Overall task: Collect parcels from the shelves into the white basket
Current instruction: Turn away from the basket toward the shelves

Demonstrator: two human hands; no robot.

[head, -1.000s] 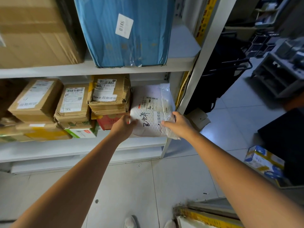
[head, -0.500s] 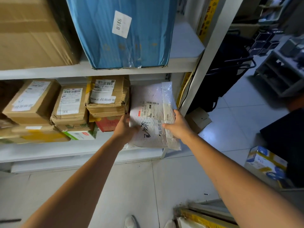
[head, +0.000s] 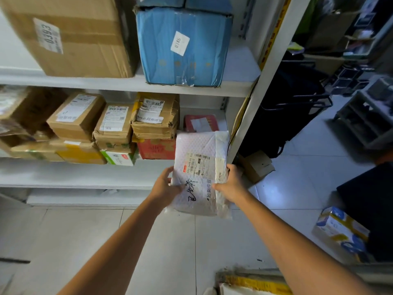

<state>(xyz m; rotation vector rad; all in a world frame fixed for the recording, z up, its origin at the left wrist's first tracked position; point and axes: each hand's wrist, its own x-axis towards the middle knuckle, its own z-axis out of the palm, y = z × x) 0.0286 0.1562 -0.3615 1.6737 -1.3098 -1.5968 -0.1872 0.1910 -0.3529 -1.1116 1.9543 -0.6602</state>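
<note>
The white bubble-padded parcel [head: 200, 167], flat and rectangular with a barcoded label and black handwriting on its face, is held upright between both hands just left of the white metal upright post [head: 268, 86] of the shelving. Its upper end stands before the lower shelf opening and its lower end hangs over the pale floor tiles. The left hand [head: 165, 188] grips the parcel's left edge, thumb laid across the front by the handwriting and fingers curled round the side. The right hand [head: 230, 184] grips the right edge, thumb pressed on the front and fingers wrapped behind, where they are hidden. Left of the post and behind the parcel a red flat box [head: 201, 123] lies on the lower white shelf board [head: 74, 175]. Farther left of the post are stacked brown cardboard cartons [head: 156, 118] with white labels. Above these, left of the post, a blue taped box [head: 182, 45] sits beside a large brown carton [head: 80, 35]. Right of the post a small brown box [head: 257, 166] rests on the floor at its foot, with a black trolley [head: 293, 109] behind it.
</note>
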